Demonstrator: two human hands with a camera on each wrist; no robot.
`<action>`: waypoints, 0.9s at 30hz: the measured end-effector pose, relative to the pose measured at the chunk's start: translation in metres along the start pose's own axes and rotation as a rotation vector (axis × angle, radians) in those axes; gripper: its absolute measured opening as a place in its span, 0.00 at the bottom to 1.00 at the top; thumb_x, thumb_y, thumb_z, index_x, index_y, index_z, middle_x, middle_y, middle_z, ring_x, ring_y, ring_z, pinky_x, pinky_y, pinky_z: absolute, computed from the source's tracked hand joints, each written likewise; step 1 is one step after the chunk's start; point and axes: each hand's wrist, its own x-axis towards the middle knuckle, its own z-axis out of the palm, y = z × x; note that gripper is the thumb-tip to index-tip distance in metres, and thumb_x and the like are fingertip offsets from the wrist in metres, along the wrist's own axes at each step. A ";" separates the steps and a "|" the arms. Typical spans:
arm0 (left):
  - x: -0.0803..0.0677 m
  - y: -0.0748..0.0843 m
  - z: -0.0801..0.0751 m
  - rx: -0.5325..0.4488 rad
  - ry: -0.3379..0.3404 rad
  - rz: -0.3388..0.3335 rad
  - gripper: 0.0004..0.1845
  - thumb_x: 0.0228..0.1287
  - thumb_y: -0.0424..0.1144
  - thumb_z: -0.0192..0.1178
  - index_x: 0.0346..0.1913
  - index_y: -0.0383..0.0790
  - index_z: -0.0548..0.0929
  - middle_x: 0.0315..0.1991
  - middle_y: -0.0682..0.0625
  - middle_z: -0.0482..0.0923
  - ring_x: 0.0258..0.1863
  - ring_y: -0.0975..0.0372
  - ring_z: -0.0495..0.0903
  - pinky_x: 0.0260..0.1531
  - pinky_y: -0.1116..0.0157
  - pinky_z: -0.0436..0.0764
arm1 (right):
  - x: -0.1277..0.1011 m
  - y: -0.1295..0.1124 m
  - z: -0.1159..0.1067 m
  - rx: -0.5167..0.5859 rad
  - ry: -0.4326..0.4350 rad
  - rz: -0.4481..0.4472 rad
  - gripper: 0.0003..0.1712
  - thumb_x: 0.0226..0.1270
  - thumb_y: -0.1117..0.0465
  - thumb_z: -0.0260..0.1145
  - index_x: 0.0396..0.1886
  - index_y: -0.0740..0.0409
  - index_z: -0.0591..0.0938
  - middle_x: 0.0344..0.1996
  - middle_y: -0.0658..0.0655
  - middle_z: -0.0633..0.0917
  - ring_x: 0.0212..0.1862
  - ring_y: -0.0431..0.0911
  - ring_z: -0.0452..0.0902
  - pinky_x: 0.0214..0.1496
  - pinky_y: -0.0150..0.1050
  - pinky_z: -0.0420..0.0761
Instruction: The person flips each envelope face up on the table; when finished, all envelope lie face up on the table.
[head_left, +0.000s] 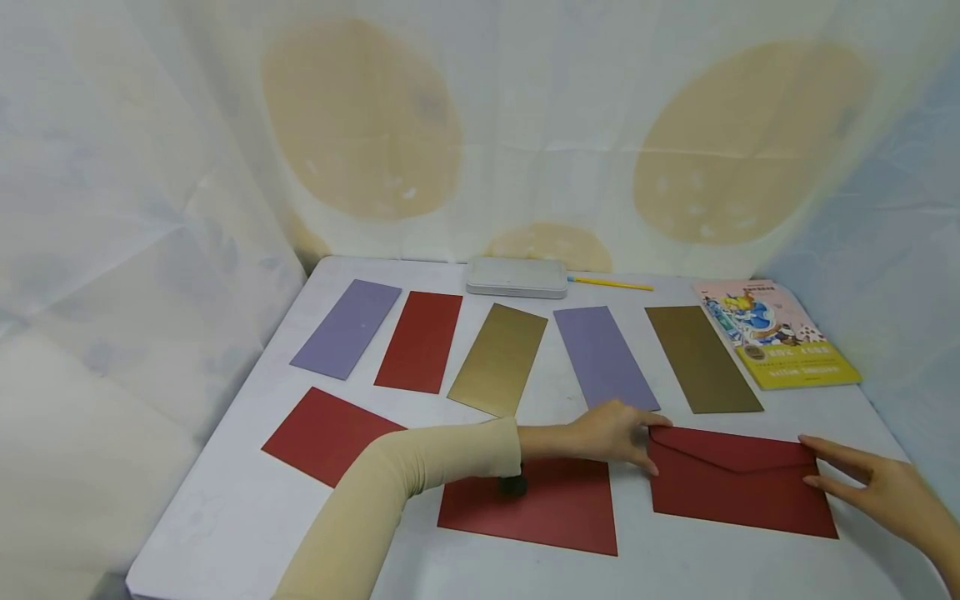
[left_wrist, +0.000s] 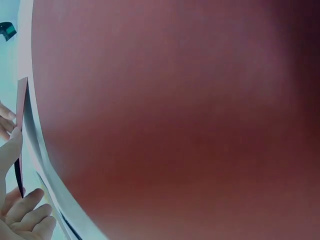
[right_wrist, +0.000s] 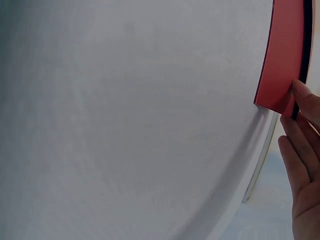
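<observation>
A dark red envelope (head_left: 738, 492) with a pointed flap along its far side is at the table's near right. My left hand (head_left: 611, 433) pinches its left end between thumb and fingers, the arm stretched across. At the opposite end my right hand (head_left: 873, 479) pinches the edge near the corner. In the right wrist view, the thumb lies on one face of the red envelope (right_wrist: 282, 60) and the fingers are behind it. Beneath my left forearm lies another flat red envelope (head_left: 540, 512), partly covered by the sleeve.
A third red piece (head_left: 330, 429) lies further left. Behind are purple (head_left: 348, 329), red (head_left: 420, 342) and gold (head_left: 498, 358) rectangles, then a second purple (head_left: 603, 354) and a darker gold one (head_left: 701, 358). A grey case (head_left: 517, 277), yellow pencil (head_left: 611, 283) and illustrated book (head_left: 776, 333) line the back.
</observation>
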 end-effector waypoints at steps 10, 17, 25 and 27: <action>-0.006 0.001 0.007 -0.007 -0.018 -0.013 0.38 0.47 0.56 0.74 0.63 0.49 0.78 0.38 0.65 0.81 0.24 0.74 0.59 0.24 0.80 0.62 | 0.000 -0.003 -0.002 -0.026 -0.062 0.020 0.39 0.51 0.59 0.76 0.60 0.73 0.74 0.54 0.79 0.74 0.54 0.75 0.69 0.39 0.49 0.82; -0.008 0.001 0.008 -0.012 -0.036 -0.027 0.39 0.48 0.57 0.73 0.65 0.48 0.76 0.54 0.62 0.79 0.28 0.74 0.63 0.26 0.82 0.63 | -0.001 0.000 0.001 -0.040 -0.080 0.012 0.39 0.51 0.60 0.76 0.60 0.75 0.73 0.54 0.80 0.74 0.55 0.75 0.69 0.42 0.52 0.80; -0.009 0.001 0.006 0.011 -0.060 0.003 0.38 0.51 0.56 0.72 0.64 0.45 0.76 0.59 0.60 0.77 0.38 0.76 0.70 0.35 0.84 0.65 | -0.001 -0.003 0.001 -0.028 -0.098 0.026 0.40 0.54 0.57 0.75 0.61 0.76 0.72 0.55 0.79 0.73 0.55 0.75 0.67 0.43 0.53 0.79; -0.011 0.001 0.004 0.002 -0.077 0.023 0.38 0.52 0.55 0.72 0.65 0.45 0.75 0.60 0.59 0.76 0.42 0.77 0.72 0.37 0.85 0.65 | -0.002 -0.006 -0.002 -0.036 -0.104 0.035 0.39 0.55 0.57 0.74 0.61 0.76 0.72 0.55 0.80 0.73 0.54 0.76 0.67 0.42 0.56 0.79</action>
